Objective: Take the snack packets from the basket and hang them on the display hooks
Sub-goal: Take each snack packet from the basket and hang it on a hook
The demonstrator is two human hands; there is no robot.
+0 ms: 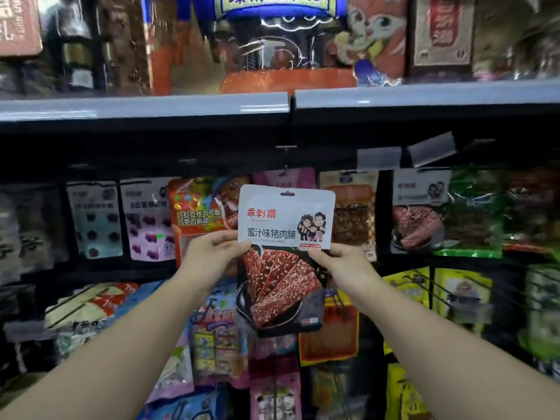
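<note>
A white and dark snack packet (pixel 283 256) printed with red jerky slices is held upright in front of the display. My left hand (pixel 212 253) pinches its left edge and my right hand (pixel 342 262) pinches its right edge at mid height. The packet's hang slot is at the top centre, just below a display hook (pixel 285 170) that sticks out from the dark rail under the shelf. A pink packet (pixel 298 177) hangs behind on that hook. The basket is out of view.
Rows of hanging packets fill the wall: pale packets (pixel 95 219) and an orange candy packet (pixel 197 216) to the left, another jerky packet (pixel 419 210) and green packets (pixel 472 213) to the right. A grey shelf edge (pixel 145 109) with boxed goods runs above.
</note>
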